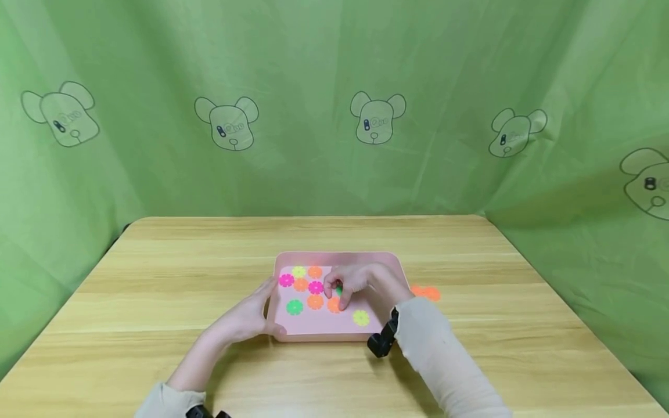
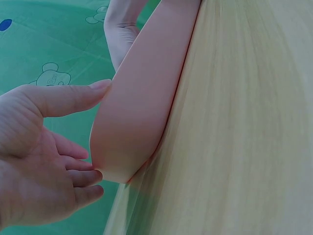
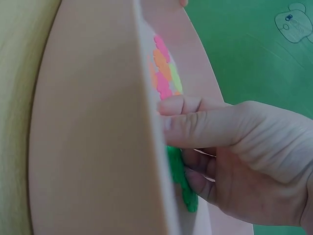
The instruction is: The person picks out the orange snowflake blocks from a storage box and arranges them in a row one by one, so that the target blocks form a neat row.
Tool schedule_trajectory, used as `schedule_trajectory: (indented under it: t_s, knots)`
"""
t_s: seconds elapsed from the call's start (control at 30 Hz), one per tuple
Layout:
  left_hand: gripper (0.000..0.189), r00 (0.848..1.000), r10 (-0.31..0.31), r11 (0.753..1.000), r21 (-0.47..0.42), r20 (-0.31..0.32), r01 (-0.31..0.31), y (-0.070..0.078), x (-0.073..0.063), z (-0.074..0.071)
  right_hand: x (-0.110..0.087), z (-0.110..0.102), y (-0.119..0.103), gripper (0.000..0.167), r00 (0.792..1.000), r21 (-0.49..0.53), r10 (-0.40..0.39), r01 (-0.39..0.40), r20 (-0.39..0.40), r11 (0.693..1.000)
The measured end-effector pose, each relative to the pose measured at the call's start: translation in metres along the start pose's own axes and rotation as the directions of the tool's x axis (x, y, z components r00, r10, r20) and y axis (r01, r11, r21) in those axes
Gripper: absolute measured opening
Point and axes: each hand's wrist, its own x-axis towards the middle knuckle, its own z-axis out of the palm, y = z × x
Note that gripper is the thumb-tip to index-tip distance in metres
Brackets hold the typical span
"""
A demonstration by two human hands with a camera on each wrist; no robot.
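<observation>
A shallow pink tray (image 1: pixel 334 337) stands on the table with several flower-shaped plastic discs in it. My left hand (image 1: pixel 248 313) rests against the tray's left end, its thumb (image 2: pixel 73 99) at the rim and the other fingers near the corner. Inside the tray, my right hand (image 1: pixel 358 280) has its thumb and index finger bent about an orange disc (image 1: pixel 334 305); the tray wall hides those fingertips in the right wrist view. Green pieces (image 3: pixel 183 181) show beneath the hand's other fingers. To the left lie pink (image 1: pixel 316 287), orange (image 1: pixel 315 302) and green (image 1: pixel 295 307) discs.
Orange discs (image 1: pixel 425 292) lie on the wooden table (image 1: pixel 157 278) just beyond the tray's right side. A yellow disc (image 1: pixel 360 317) is near the tray's front right. Green cloth (image 1: pixel 303 174) printed with bear heads surrounds the table.
</observation>
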Motion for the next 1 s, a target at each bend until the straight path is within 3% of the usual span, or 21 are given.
schedule_trajectory:
  t_s: [0.43, 1.0]
  knots:
    - [0.102, 1.0, 0.014, 1.0, 0.01, 0.012, -0.014, 0.002, -0.002, -0.002, 0.002, -0.001, -0.002, 0.021, 0.997, 0.006, 0.07, -0.07, -0.042, 0.998]
    - [0.102, 1.0, 0.023, 1.0, 0.01, 0.015, -0.024, 0.001, -0.001, -0.002, -0.003, -0.005, 0.008, 0.009, 0.992, 0.143, -0.023, 0.041, -0.125, 0.989]
